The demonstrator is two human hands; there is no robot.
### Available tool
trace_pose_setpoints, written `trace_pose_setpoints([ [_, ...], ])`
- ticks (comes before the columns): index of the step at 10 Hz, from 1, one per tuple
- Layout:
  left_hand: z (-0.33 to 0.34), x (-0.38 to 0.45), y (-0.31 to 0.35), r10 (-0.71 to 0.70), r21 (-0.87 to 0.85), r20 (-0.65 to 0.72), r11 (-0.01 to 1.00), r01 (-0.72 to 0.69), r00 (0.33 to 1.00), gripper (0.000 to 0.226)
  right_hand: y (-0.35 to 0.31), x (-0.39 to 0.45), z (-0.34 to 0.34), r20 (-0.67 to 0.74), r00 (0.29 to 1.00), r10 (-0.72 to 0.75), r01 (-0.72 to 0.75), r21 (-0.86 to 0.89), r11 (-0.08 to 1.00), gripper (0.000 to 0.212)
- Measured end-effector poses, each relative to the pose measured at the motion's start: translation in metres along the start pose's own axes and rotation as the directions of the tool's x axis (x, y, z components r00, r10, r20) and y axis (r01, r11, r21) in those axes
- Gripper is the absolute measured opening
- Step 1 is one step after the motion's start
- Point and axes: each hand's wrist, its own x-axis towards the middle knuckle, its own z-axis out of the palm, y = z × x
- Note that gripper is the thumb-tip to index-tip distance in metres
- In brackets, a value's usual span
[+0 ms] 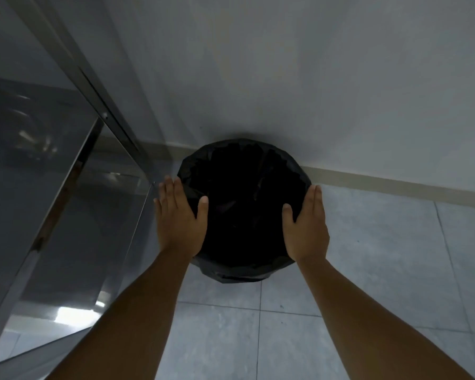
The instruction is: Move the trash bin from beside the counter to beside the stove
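Observation:
A round trash bin (244,171) lined with a black plastic bag stands on the tiled floor against the white wall, just right of a stainless steel counter (33,171). My left hand (180,218) lies flat on the bin's left rim, thumb over the inner edge and fingers down the outside. On the right rim my right hand (306,223) mirrors it, thumb inside. Both hands clasp the bin from either side. The inside of the bin is dark; I cannot make out its contents.
The steel counter with its metal leg (66,187) and lower shelf fills the left side, close to my left hand. A beige skirting board (395,187) runs along the wall. Pale floor tiles (368,270) stretch to the right and toward me.

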Motion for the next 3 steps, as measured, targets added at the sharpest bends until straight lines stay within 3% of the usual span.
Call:
trace_pose_setpoints([
  [3, -0.041, -0.010, 0.002, -0.095, 0.235, 0.271, 0.972, 0.030, 0.958, 0.086, -0.006, 0.005, -0.043, 0.264, 0.957, -0.122, 0.178, -0.199, 0.964, 0.075],
])
